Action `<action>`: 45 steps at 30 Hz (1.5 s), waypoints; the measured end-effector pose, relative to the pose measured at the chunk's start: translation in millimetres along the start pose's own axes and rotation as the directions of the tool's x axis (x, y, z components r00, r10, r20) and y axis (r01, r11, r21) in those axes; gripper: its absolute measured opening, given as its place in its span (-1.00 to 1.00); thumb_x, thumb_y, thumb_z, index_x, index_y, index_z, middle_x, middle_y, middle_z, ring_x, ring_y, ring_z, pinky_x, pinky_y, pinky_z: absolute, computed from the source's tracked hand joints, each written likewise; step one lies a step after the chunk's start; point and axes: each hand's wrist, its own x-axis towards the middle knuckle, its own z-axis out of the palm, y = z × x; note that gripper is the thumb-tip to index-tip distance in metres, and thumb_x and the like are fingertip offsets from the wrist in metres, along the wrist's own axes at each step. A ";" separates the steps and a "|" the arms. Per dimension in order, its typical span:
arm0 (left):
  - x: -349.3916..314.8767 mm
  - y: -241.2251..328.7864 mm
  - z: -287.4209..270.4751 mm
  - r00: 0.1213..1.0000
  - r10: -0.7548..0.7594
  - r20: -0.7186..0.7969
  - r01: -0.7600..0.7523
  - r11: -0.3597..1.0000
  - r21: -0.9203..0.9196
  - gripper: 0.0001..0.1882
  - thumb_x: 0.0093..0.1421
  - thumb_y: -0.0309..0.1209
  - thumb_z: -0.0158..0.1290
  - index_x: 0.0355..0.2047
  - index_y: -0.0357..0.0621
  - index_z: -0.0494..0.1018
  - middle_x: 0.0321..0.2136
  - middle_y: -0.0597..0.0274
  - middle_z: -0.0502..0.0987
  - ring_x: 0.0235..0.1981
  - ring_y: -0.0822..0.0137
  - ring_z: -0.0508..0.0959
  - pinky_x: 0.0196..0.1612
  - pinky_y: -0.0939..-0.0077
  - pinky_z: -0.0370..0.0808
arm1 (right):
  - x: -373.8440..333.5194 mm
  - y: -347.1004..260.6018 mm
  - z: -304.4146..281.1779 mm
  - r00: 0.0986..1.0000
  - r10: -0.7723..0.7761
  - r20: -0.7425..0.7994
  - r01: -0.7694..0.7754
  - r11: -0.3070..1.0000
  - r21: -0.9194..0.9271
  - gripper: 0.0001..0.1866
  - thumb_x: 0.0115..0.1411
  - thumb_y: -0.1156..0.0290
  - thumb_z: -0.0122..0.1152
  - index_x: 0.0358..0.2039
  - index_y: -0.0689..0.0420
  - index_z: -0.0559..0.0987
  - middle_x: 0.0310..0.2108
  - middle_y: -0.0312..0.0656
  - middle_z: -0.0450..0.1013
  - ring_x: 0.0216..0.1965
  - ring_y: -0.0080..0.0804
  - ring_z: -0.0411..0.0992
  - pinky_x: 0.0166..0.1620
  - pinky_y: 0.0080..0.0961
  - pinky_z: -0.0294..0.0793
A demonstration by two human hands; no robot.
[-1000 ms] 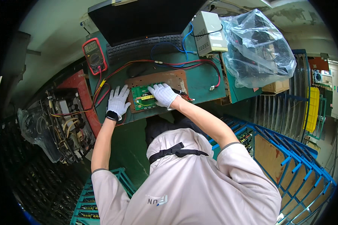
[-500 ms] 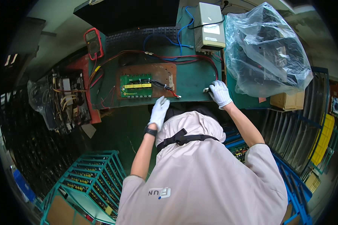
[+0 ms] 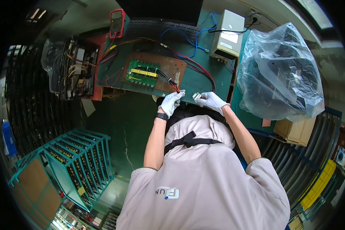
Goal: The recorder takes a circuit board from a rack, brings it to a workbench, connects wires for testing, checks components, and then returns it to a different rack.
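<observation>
Both gloved hands are up at the near edge of the green bench. The right hand is closed around a small pale connector-looking part, pinched at the fingertips right over the bench edge. It's too small to tell which way it points or where its long axis runs. The left hand sits just beside it with fingers curled, tips up against the red wires coming off the board (can't tell if it's actually gripping them or just touching). Both elbows are bent, forearms angling up and inward so the hands nearly meet, and there's a dark watch on the left wrist.

Count-wise: one green circuit board on one brown backing plate, long side running left-right across the bench. One red multimeter at the far left corner, standing roughly upright in the view. One grey box at the far right with blue leads. One big clear plastic bag over dark gear off to the right, and a teal rack of boards on the floor at left.
</observation>
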 end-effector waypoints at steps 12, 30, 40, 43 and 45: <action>-10.5 3.1 36.1 0.994 0.110 -0.001 -0.084 0.754 -0.651 -0.64 0.45 -0.06 0.01 0.03 0.01 0.57 0.10 0.22 0.62 0.06 0.18 0.57 0.08 0.11 0.52 | 8.4 -45.0 34.4 0.973 -0.225 -0.060 0.230 0.968 0.098 -0.53 0.44 0.06 0.13 -0.29 0.29 0.61 -0.52 -0.25 0.50 -0.44 -0.53 0.39 -0.29 -0.44 0.44; -24.0 31.0 42.6 0.991 0.074 -0.107 -0.127 0.723 -0.679 -0.60 0.44 -0.05 -0.07 -0.04 0.00 0.63 -0.16 0.36 0.70 -0.21 0.31 0.65 -0.16 0.25 0.53 | 49.3 -51.4 63.0 0.916 -0.333 -0.224 0.361 0.928 0.097 -0.58 0.36 0.12 0.19 -0.37 0.28 0.59 -0.59 0.04 0.43 -0.57 -0.25 0.36 -0.37 -0.24 0.40; -26.7 33.5 40.5 0.989 0.106 -0.108 -0.150 0.761 -0.631 -0.58 0.45 -0.04 -0.13 -0.03 0.04 0.63 -0.16 0.40 0.71 -0.21 0.32 0.65 -0.17 0.25 0.51 | 46.6 -60.8 62.9 0.933 -0.291 -0.210 0.319 0.942 0.109 -0.54 0.35 0.09 0.18 -0.31 0.35 0.57 -0.57 0.04 0.40 -0.52 -0.39 0.24 -0.36 -0.26 0.39; -30.9 37.1 44.5 0.985 0.112 -0.128 -0.167 0.768 -0.618 -0.62 0.44 -0.08 -0.10 -0.05 0.03 0.63 -0.13 0.37 0.71 -0.17 0.32 0.65 -0.08 0.24 0.52 | 45.0 -64.7 61.4 0.936 -0.286 -0.203 0.315 0.940 0.129 -0.53 0.35 0.08 0.18 -0.32 0.36 0.57 -0.59 -0.03 0.39 -0.50 -0.46 0.25 -0.36 -0.29 0.39; -35.2 39.6 46.9 0.981 0.104 -0.165 -0.186 0.751 -0.633 -0.70 0.43 -0.18 -0.04 -0.11 -0.02 0.63 -0.10 0.27 0.72 -0.13 0.29 0.66 0.00 0.23 0.57 | 46.3 -66.6 58.5 0.946 -0.274 -0.173 0.302 0.939 0.162 -0.51 0.34 0.08 0.18 -0.33 0.37 0.57 -0.59 -0.08 0.38 -0.49 -0.49 0.26 -0.36 -0.32 0.39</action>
